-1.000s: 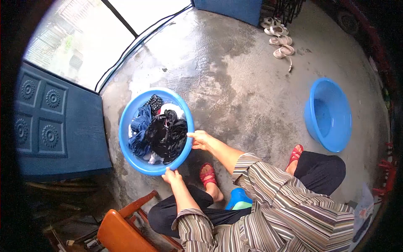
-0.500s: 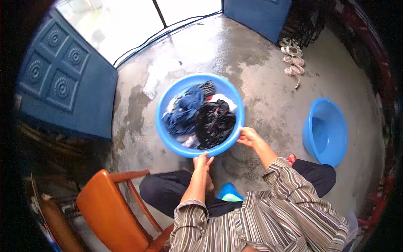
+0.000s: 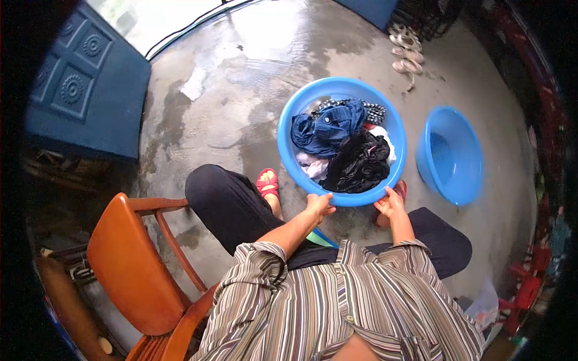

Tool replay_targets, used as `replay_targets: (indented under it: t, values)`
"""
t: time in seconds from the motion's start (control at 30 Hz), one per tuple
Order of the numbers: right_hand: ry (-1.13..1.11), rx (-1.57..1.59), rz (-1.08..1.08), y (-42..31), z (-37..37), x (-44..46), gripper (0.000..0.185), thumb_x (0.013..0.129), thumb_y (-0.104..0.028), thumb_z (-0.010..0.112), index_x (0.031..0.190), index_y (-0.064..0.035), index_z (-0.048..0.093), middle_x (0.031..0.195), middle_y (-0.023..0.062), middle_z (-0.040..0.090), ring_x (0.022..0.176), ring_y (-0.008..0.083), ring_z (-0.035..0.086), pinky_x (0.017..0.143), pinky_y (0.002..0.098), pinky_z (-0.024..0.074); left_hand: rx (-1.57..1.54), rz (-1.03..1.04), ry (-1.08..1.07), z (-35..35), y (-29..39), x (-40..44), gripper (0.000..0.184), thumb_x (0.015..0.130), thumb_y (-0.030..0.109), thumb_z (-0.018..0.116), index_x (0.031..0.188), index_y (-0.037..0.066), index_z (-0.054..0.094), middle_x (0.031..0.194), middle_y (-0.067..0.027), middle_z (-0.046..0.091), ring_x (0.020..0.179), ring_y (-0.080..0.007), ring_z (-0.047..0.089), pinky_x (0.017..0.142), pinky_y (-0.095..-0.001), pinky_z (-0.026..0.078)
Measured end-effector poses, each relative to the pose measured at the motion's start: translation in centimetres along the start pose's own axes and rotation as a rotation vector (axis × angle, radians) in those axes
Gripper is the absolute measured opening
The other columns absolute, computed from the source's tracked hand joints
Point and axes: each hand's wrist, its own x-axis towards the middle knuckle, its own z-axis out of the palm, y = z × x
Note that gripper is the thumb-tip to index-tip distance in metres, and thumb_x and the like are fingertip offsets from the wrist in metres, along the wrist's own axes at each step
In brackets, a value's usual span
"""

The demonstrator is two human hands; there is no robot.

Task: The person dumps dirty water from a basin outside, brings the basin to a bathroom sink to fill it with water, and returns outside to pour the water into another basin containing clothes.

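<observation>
A round blue plastic basin (image 3: pixel 343 86) full of clothes is in front of me. A dark blue garment (image 3: pixel 328 129) and a black one (image 3: pixel 358 165) lie on top, with white cloth (image 3: pixel 313 165) and a patterned piece (image 3: pixel 374 113) around them. My left hand (image 3: pixel 322 204) grips the near rim, its fingertips under the edge. At the near right of the rim, my right hand (image 3: pixel 391 203) is closed on the basin too, thumb on top.
A second blue basin (image 3: pixel 462 171) stands on the wet concrete floor to the right. Several pale shoes (image 3: pixel 408 54) are lined up beyond it. An orange-brown wooden chair (image 3: pixel 135 265) is at my left, near a blue door (image 3: pixel 114 90).
The clothes-filled basin has moved right, nearer to the second basin, with both hands still on its rim. The camera view has shifted too. A red sandal on my left foot now shows.
</observation>
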Motion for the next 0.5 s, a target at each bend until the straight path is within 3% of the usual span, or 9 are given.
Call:
replay_targets:
  t: [0.13, 0.17, 0.23, 0.27, 0.37, 0.43, 0.47, 0.5]
  values:
    - [0.124, 0.007, 0.039, -0.2, -0.5, -4.6, 0.024, 0.083, -0.031, 0.052, 0.098, -0.0119, 0.051, 0.087, 0.0063, 0.055, 0.083, 0.0212, 0.054, 0.071, 0.0406, 0.0453, -0.010, -0.101, -0.073, 0.1, 1.1, -3.6, 0.040, 0.081, 0.016, 0.055, 0.110, -0.005, 0.038, 0.097, -0.0201, 0.054, 0.072, -0.0298, 0.060, 0.057, -0.0362, 0.054]
    - [0.157, 0.023, 0.047, 0.0, -0.1, -5.1, 0.025, 0.082, -0.031, 0.052, 0.100, -0.0121, 0.050, 0.088, 0.0068, 0.056, 0.081, 0.0213, 0.054, 0.071, 0.0407, 0.0458, -0.058, -0.096, -0.100, -0.5, 0.2, -2.2, 0.029, 0.079, 0.019, 0.058, 0.094, -0.004, 0.048, 0.079, -0.0168, 0.058, 0.055, -0.0237, 0.058, 0.044, -0.0325, 0.052]
    - [0.204, 0.008, 0.053, 0.4, 0.6, -6.2, 0.028, 0.081, -0.030, 0.054, 0.101, -0.0116, 0.049, 0.091, 0.0068, 0.057, 0.083, 0.0225, 0.056, 0.074, 0.0422, 0.0456, -0.050, -0.131, -0.114, -1.1, 2.0, -3.4, 0.033, 0.080, 0.022, 0.057, 0.099, -0.003, 0.047, 0.085, -0.0167, 0.058, 0.068, -0.0273, 0.061, 0.051, -0.0354, 0.053]
    - [0.260, -0.023, 0.034, 0.6, 1.4, -6.8, 0.033, 0.079, -0.028, 0.058, 0.104, -0.0095, 0.047, 0.097, 0.0105, 0.055, 0.086, 0.0279, 0.055, 0.075, 0.0481, 0.0430, -0.065, -0.191, -0.199, -2.1, 2.1, -2.5, 0.039, 0.082, 0.020, 0.054, 0.112, 0.000, 0.039, 0.101, -0.0211, 0.052, 0.081, -0.0348, 0.057, 0.069, -0.0444, 0.049]
    - [0.295, -0.123, 0.015, -1.1, 2.8, -8.1, 0.033, 0.078, -0.027, 0.058, 0.103, -0.0079, 0.048, 0.089, 0.0092, 0.057, 0.078, 0.0270, 0.056, 0.068, 0.0466, 0.0444, -0.181, -0.248, -0.209, -0.5, 3.6, -4.5, 0.037, 0.082, 0.022, 0.054, 0.109, 0.002, 0.042, 0.107, -0.0201, 0.049, 0.094, -0.0353, 0.052, 0.077, -0.0484, 0.045]
    - [0.351, -0.158, 0.013, -2.0, 3.7, -9.1, 0.034, 0.077, -0.027, 0.060, 0.102, -0.0063, 0.048, 0.086, 0.0074, 0.057, 0.076, 0.0256, 0.056, 0.063, 0.0442, 0.0445, -0.233, -0.250, -0.065, -0.1, 5.3, -6.8, 0.039, 0.080, 0.025, 0.056, 0.111, 0.004, 0.042, 0.118, -0.0164, 0.043, 0.112, -0.0324, 0.040, 0.086, -0.0546, 0.036]
    - [0.395, -0.182, 0.003, -2.4, 4.1, -9.4, 0.035, 0.076, -0.027, 0.060, 0.101, -0.0054, 0.048, 0.084, 0.0062, 0.057, 0.074, 0.0248, 0.056, 0.061, 0.0430, 0.0444, -0.212, -0.261, -0.077, -0.3, 5.7, -7.0, 0.039, 0.080, 0.025, 0.056, 0.111, 0.004, 0.042, 0.118, -0.0164, 0.043, 0.112, -0.0324, 0.040, 0.086, -0.0546, 0.036]
    - [0.358, -0.273, -0.175, -2.7, 4.3, -9.8, 0.038, 0.074, -0.026, 0.062, 0.102, -0.0045, 0.047, 0.086, 0.0071, 0.057, 0.074, 0.0250, 0.056, 0.057, 0.0441, 0.0439, -0.134, -0.196, -0.106, -0.9, 6.2, -6.8, 0.052, 0.078, 0.028, 0.058, 0.119, 0.007, 0.034, 0.126, -0.0130, 0.033, 0.116, -0.0313, 0.035, 0.087, -0.0565, 0.033]
